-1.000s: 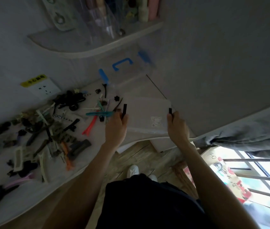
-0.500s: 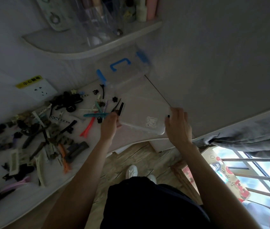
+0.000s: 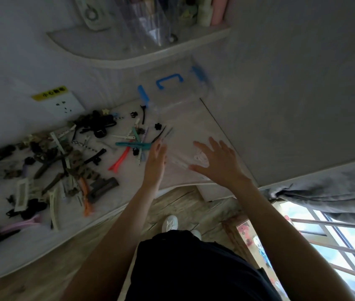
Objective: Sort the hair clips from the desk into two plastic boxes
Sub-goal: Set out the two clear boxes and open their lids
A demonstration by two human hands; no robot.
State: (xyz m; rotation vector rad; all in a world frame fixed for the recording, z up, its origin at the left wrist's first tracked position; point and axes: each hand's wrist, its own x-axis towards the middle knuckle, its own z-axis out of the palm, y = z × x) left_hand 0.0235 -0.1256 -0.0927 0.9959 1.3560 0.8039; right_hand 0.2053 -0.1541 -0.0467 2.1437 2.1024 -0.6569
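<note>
Pale desk (image 3: 128,192) with a curved front edge, set against a grey wall; wood-plank floor below, a rounded shelf (image 3: 128,55) above. Landmark: the flat clear plastic box (image 3: 185,146) at the desk's corner. My left hand (image 3: 156,159), fingers straight, sits at its left edge; my right hand (image 3: 217,164), fingers spread, hovers over its lid. Neither grip holds anything. Behind it: a second clear box with blue handle (image 3: 172,88). Left of it: hair clips (image 3: 68,161) scattered loose, black, cream, teal, orange. Wall socket (image 3: 64,104) further left.
</note>
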